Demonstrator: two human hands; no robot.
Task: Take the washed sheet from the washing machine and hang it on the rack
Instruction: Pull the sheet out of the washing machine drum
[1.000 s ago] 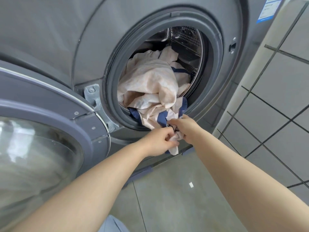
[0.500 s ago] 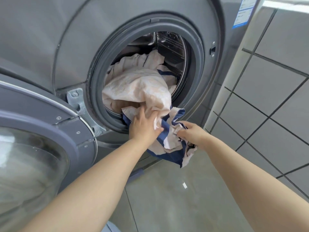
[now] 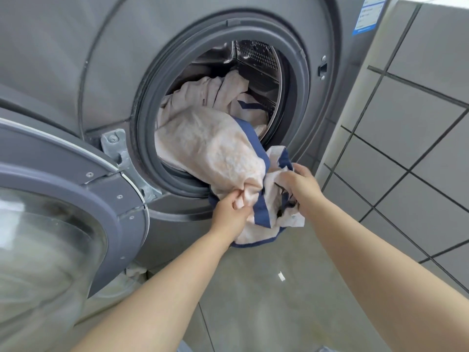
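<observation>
Both hands grip the sheet (image 3: 215, 153) at the washing machine (image 3: 76, 59) opening: left hand (image 3: 232, 208) pinches a pale fold, right hand (image 3: 300, 185) clutches the blue-edged part. Most remains in the drum (image 3: 256, 62); hanging lies ahead, rack unseen.

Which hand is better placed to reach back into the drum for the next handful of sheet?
Left, probably. The left hand pinches the sheet right below the bulk spilling from the drum; the right hand grips the hanging blue-edged end, farther out.
</observation>
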